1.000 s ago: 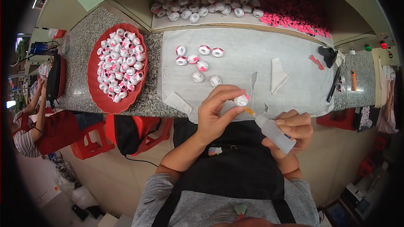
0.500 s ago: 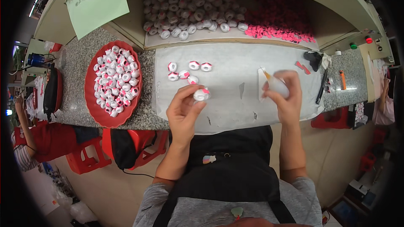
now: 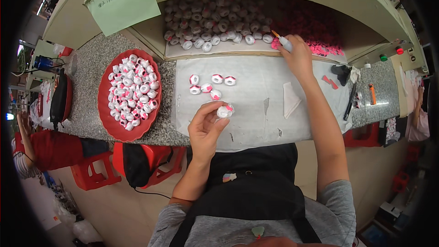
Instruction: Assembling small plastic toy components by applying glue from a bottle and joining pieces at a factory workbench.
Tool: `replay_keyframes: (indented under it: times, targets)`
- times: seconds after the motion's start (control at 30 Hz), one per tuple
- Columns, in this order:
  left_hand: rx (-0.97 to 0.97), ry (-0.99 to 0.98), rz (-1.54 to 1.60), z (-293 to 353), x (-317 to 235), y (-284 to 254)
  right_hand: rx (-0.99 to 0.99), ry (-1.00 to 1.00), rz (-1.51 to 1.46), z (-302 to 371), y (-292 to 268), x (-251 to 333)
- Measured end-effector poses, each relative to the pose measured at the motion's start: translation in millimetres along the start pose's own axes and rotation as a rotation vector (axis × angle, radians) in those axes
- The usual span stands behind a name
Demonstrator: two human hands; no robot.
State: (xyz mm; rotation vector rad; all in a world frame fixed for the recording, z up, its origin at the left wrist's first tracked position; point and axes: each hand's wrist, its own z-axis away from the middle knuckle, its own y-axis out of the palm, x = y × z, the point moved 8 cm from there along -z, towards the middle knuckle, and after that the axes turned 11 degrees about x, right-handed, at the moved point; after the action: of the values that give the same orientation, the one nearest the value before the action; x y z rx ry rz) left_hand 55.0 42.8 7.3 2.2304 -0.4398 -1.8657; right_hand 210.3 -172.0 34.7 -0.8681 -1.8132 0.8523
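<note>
Between the thumb and fingers of my left hand [image 3: 204, 130] is a small white rounded piece [image 3: 225, 111] with pink patches, held above the pale work sheet [image 3: 247, 130]. My right hand [image 3: 299, 59] is stretched forward to the front of the shelf bay, closed around a small white squeeze bottle [image 3: 286, 44] with an orange tip. The bottle is by the heap of small pink pieces [image 3: 327, 49]. Just beyond my left hand, several white-and-pink pieces [image 3: 206, 88] lie loosely grouped on the sheet.
White ring-like pieces [image 3: 215, 23] fill the bay's left side. A red scalloped tray [image 3: 104, 110] of white-and-pink pieces stands at the left. A folded white paper [image 3: 291, 100] lies mid-right; a black pen [image 3: 350, 103] and orange cutter [image 3: 372, 94] lie further right.
My right hand has moved forward with the squeeze bottle, from above the folded paper to the pink heap. My left hand still holds the white piece, which appears turned slightly.
</note>
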Motion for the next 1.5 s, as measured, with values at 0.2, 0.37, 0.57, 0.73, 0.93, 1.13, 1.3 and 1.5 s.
replay_keyframes:
  times: [0.2,0.37,0.57,0.73,0.93,1.13,1.3,1.5]
  targets:
    - [0.051,-0.058,0.148,-1.9,7.6,10.0,0.090,0.129,-0.357,32.5,-10.9,13.4]
    - [0.117,-0.076,0.133,-3.1,10.6,25.4,-0.019,0.004,-0.181,15.7,-17.2,11.1]
    - [0.032,-0.060,0.095,-0.5,10.4,13.2,0.227,-0.016,0.070,0.2,10.1,13.0]
    - [0.036,-0.059,0.107,-0.1,10.6,11.2,0.205,-0.013,-0.095,13.6,1.1,18.5]
    - [0.058,-0.080,0.140,-0.4,14.5,16.7,0.449,0.247,-1.045,67.5,15.6,47.2]
    - [0.066,-0.080,0.140,1.8,15.7,19.8,0.455,0.340,-1.446,109.2,33.3,63.5]
    - [0.055,-0.074,0.129,2.1,17.5,20.3,0.337,0.393,-1.333,123.6,35.7,52.4]
    - [-0.107,0.052,0.009,-0.3,3.9,-12.7,0.297,-0.042,-0.691,113.4,19.1,63.3]
